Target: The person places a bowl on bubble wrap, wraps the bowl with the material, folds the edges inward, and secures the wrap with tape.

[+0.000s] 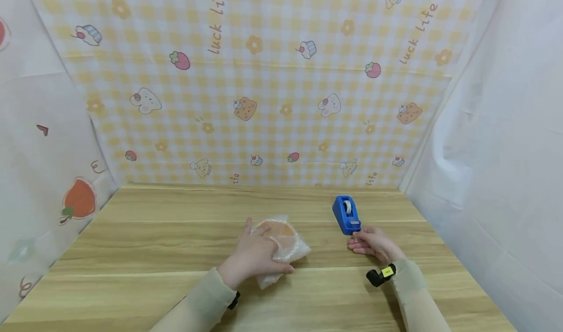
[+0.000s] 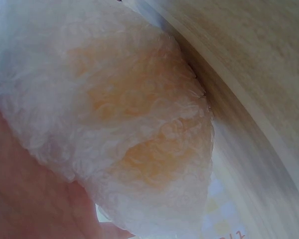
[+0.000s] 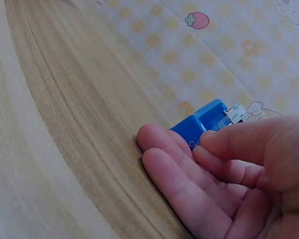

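Observation:
A bundle of clear bubble wrap (image 1: 293, 246) lies on the table around something round and orange, also filling much of the left wrist view as crumpled wrap (image 2: 129, 99). My left hand (image 1: 255, 254) rests on it with fingers spread and the thumb along its near side. To the right stands a blue tape dispenser (image 1: 340, 214) with a roll of tape (image 1: 347, 207) in it. At its front end, my right hand (image 1: 373, 244) pinches the tape's end between thumb and forefinger; the other fingers (image 3: 164, 169) are held out close over the table.
The wood-grain table (image 1: 145, 244) backs onto a yellow checked cloth (image 1: 272, 87) with printed cartoons. White cloth hangs on the left (image 1: 39, 175) and right (image 1: 497, 151) sides. Each wrist wears a black band, with a camera (image 1: 376, 277) showing at the right one.

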Demonstrator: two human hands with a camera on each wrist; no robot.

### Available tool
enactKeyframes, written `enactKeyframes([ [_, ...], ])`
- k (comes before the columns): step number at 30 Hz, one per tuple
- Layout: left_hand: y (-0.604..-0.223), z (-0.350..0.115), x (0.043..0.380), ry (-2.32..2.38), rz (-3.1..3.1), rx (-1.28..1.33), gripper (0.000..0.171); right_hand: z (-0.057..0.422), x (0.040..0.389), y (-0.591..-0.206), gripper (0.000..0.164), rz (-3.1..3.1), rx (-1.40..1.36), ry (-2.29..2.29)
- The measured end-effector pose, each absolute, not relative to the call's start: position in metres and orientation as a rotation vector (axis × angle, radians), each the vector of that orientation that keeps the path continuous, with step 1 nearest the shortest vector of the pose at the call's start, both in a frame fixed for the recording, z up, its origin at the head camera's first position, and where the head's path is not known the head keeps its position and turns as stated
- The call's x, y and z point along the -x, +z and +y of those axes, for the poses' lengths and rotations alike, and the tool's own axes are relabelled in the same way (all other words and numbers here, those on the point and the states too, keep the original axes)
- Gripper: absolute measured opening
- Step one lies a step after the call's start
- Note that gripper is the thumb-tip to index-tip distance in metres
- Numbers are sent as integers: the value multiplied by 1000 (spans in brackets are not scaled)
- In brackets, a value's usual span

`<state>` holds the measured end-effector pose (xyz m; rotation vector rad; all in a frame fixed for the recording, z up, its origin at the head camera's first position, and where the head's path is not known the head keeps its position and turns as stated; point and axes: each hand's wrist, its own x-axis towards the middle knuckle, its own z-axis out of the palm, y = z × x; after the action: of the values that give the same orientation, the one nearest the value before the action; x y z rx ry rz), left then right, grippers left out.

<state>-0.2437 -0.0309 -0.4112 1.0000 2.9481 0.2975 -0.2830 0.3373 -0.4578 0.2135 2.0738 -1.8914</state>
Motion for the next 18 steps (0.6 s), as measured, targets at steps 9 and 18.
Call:
enactKeyframes([
  [9,-410,-33,246,302,2948,-1002,51,333,282,-459,28,2149,-165,-1867],
  [18,-410,-32,244,322,2946,-1005,50,345,279,-459,31,2031,-44,-1895],
])
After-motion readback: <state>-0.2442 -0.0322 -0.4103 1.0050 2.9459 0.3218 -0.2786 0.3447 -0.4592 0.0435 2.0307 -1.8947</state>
